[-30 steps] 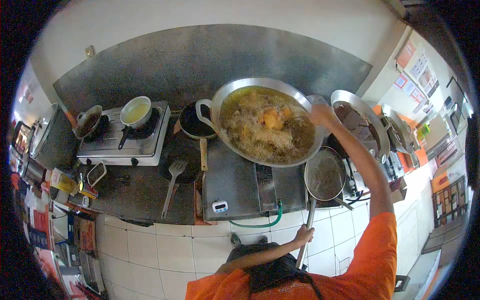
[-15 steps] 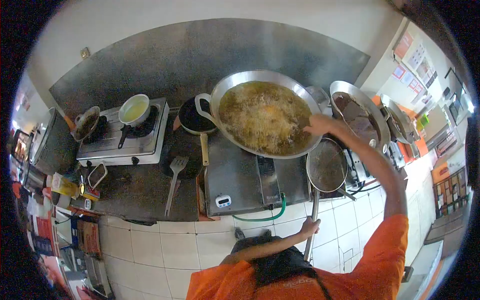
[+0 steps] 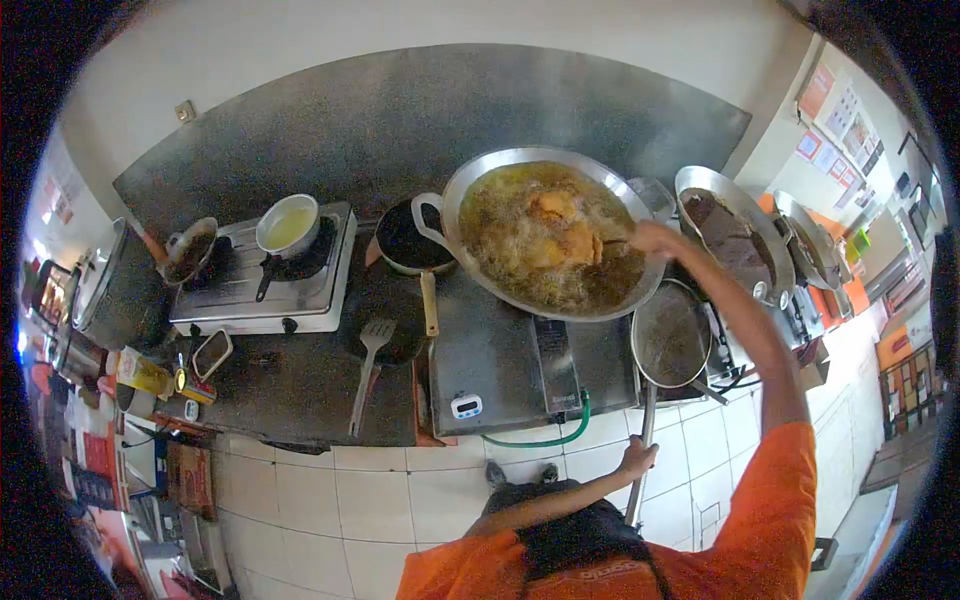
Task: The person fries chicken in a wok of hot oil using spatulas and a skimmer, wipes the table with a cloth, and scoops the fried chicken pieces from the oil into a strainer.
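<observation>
My left hand point(image 3: 638, 458) is closed round the long metal handle of a round mesh strainer point(image 3: 671, 335), which rests flat beside the big wok. Over the right rim of that wok point(image 3: 478, 290) is my right hand point(image 3: 655, 240), its fingers drawn together. A thin dark tool seems to run from them toward the food, too small to make out. Golden-brown fried pieces point(image 3: 565, 245) show at the surface of the bubbling oil. Foam surrounds them.
A two-burner stove point(image 3: 315, 305) at left carries a small white pot point(image 3: 288, 226). A slotted spatula point(image 3: 372, 350) lies on the counter near a dark pan point(image 3: 410, 235). A timer point(image 3: 466, 406) sits in front of the wok. More large pans point(image 3: 735, 235) stand at right.
Fried pieces hidden under foam half a second ago now show at the oil's surface. My right hand has stayed by the wok's right rim. My left hand keeps the strainer's handle.
</observation>
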`<state>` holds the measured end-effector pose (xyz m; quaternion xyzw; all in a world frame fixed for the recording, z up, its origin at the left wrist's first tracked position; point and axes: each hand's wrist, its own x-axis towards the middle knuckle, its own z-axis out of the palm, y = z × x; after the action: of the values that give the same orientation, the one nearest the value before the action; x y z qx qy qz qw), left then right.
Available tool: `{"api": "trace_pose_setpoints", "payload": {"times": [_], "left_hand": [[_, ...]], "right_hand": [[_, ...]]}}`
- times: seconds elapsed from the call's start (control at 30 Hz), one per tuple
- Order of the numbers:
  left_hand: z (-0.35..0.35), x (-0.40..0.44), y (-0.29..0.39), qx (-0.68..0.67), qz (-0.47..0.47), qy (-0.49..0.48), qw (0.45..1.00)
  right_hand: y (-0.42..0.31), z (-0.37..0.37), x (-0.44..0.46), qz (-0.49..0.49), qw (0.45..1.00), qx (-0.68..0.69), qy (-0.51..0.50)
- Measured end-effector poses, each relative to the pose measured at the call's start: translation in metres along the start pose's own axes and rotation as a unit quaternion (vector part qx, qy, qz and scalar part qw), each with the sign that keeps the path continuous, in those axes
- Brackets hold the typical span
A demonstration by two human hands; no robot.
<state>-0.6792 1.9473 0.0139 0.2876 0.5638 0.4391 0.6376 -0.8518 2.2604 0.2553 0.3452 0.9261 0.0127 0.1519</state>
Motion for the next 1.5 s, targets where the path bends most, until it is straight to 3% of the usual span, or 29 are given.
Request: {"api": "trace_pose_setpoints", "payload": {"times": [0.07, 0.13, 0.2, 0.27, 0.33, 0.47, 0.57, 0.6, 0.67, 0.7, 0.73, 0.77, 0.83, 0.93, 1.07, 1.1, 1.13, 1.2, 1.3, 1.33, 1.43, 1.47, 1.5], "left_hand": [[0.005, 0.006, -0.009, 0.014, 0.017, -0.013, 1.0], [0.005, 0.009, -0.013, 0.037, 0.02, -0.019, 0.999], [0.01, 0.016, -0.015, 0.064, 0.018, -0.021, 0.998], [0.016, 0.025, -0.025, 0.052, 0.026, -0.037, 0.998], [0.014, 0.026, -0.016, 0.057, 0.027, -0.06, 0.996], [0.009, 0.026, -0.01, 0.007, 0.02, -0.082, 0.996], [-0.004, 0.013, 0.002, 0.096, 0.054, -0.086, 0.99], [-0.005, 0.016, 0.0, 0.111, 0.022, -0.085, 0.99], [-0.002, 0.016, -0.018, 0.22, 0.101, 0.028, 0.97], [-0.001, 0.014, -0.015, 0.276, 0.144, 0.083, 0.947], [-0.006, 0.01, -0.016, 0.265, 0.284, 0.133, 0.912], [-0.021, -0.024, 0.032, 0.23, 0.331, 0.134, 0.905], [-0.03, -0.047, 0.081, 0.166, 0.362, 0.1, 0.912], [-0.032, -0.056, 0.136, -0.039, 0.405, 0.055, 0.912], [-0.035, -0.009, 0.183, -0.197, 0.388, -0.003, 0.9], [-0.036, 0.008, 0.191, -0.179, 0.384, 0.034, 0.905], [-0.037, 0.023, 0.2, -0.161, 0.381, 0.071, 0.908], [-0.044, 0.019, 0.239, -0.207, 0.303, 0.034, 0.93], [-0.05, 0.011, 0.271, -0.302, 0.229, -0.02, 0.925], [-0.053, 0.01, 0.278, -0.333, 0.213, -0.038, 0.918], [-0.065, 0.023, 0.277, -0.311, 0.264, -0.04, 0.912], [-0.07, 0.039, 0.272, -0.351, 0.265, -0.061, 0.896], [-0.079, 0.044, 0.276, -0.306, 0.247, -0.041, 0.918]], "right_hand": [[-0.007, -0.037, -0.044, 0.133, 0.983, 0.103, -0.072], [0.009, -0.045, -0.043, 0.168, 0.975, 0.042, -0.14], [0.021, -0.046, -0.05, 0.006, 1.0, -0.02, 0.012], [0.023, -0.049, -0.073, -0.019, 0.991, -0.106, 0.083], [-0.024, -0.089, -0.107, 0.085, 0.973, -0.204, 0.073], [-0.032, -0.058, -0.129, 0.042, 0.949, -0.211, 0.229], [-0.039, -0.039, -0.141, 0.084, 0.967, -0.146, 0.192], [-0.034, -0.03, -0.141, 0.089, 0.96, -0.154, 0.215], [-0.024, -0.004, -0.143, 0.098, 0.946, -0.175, 0.253], [-0.023, -0.002, -0.147, 0.114, 0.947, -0.154, 0.259], [-0.023, 0.001, -0.154, 0.13, 0.947, -0.132, 0.264], [-0.022, 0.006, -0.159, 0.145, 0.947, -0.108, 0.266], [-0.018, 0.022, -0.16, 0.171, 0.939, -0.084, 0.286], [-0.021, 0.034, -0.164, 0.182, 0.925, -0.025, 0.333], [0.0, 0.061, -0.148, 0.141, 0.888, 0.124, 0.42], [-0.001, 0.058, -0.152, 0.157, 0.875, 0.273, 0.367], [-0.008, 0.049, -0.156, 0.169, 0.841, 0.413, 0.305], [-0.034, 0.023, -0.175, 0.18, 0.728, 0.627, 0.21], [-0.06, 0.012, -0.184, 0.159, 0.575, 0.769, 0.229], [-0.034, 0.046, -0.158, 0.154, 0.639, 0.704, 0.27], [-0.042, 0.051, -0.148, 0.145, 0.568, 0.759, 0.282], [-0.051, 0.044, -0.154, 0.124, 0.57, 0.758, 0.291], [-0.067, 0.033, -0.159, 0.153, 0.572, 0.737, 0.326]]}}
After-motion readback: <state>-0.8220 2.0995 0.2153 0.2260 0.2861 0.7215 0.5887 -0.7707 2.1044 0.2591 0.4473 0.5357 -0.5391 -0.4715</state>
